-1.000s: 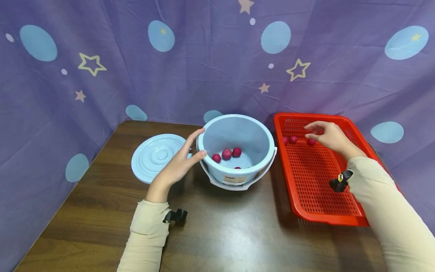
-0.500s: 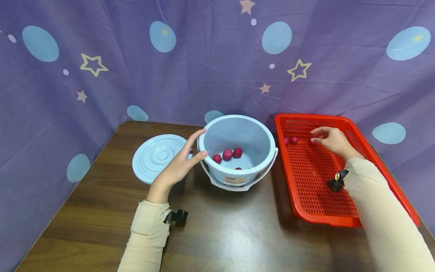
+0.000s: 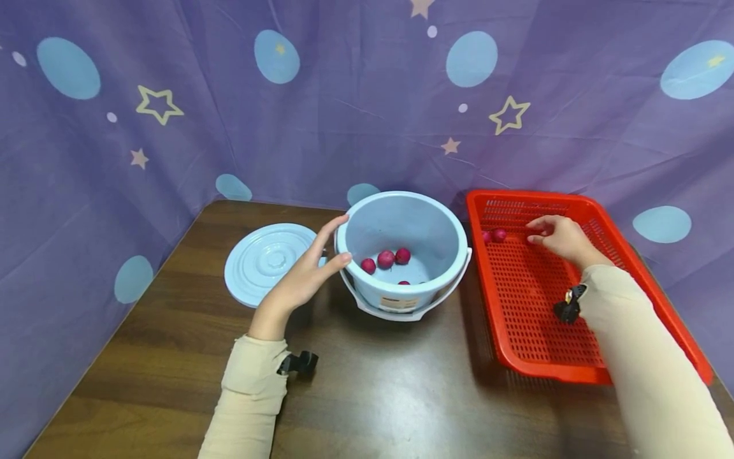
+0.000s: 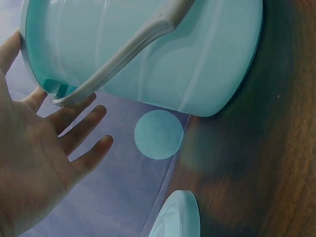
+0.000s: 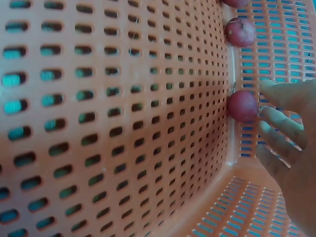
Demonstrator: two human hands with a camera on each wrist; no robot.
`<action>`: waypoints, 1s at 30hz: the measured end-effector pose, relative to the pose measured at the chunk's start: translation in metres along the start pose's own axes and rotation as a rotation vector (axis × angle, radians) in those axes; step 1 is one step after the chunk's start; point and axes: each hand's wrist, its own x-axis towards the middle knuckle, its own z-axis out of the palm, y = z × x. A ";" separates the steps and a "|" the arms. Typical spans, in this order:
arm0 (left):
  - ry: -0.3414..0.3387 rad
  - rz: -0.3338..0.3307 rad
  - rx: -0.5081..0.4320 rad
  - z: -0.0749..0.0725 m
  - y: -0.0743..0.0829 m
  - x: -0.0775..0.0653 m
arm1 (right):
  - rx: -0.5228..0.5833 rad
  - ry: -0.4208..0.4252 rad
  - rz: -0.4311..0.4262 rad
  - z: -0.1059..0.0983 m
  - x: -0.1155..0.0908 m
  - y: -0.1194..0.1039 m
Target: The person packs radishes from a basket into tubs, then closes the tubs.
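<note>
A pale blue bucket (image 3: 434, 278) holds several red radishes (image 3: 386, 259). My left hand (image 3: 302, 280) touches its left rim, with thumb and fingers spread; in the left wrist view the fingers (image 4: 84, 131) look fairly straight beside the bucket's outer wall and handle. My right hand (image 3: 564, 241) is low in the far part of a red slotted basket (image 3: 497, 331). In the right wrist view a radish (image 5: 242, 105) lies at the basket wall right by my right thumb and fingertips, which are not closed round it; whether they touch it is unclear. From the head view my hand hides this radish.
Two more radishes (image 3: 493, 236) lie in the basket's far left corner. A round pale blue lid (image 3: 269, 261) lies flat left of the bucket. The bucket's white handle (image 3: 395, 314) hangs down in front. Behind the wooden table (image 3: 367, 389) hangs a purple curtain (image 3: 344, 95).
My right hand has moved slightly right and lower over the far radish in the basket, covering it from the head view. My left hand has stayed on the bucket rim.
</note>
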 end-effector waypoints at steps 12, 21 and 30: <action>-0.007 0.005 -0.016 0.000 0.001 0.000 | -0.017 -0.044 0.017 0.004 0.003 0.015; -0.005 -0.003 -0.007 0.000 0.001 0.001 | -0.032 -0.006 0.008 0.009 0.006 0.014; -0.005 0.002 -0.008 0.000 0.002 0.001 | -0.041 -0.005 -0.007 0.008 0.006 0.013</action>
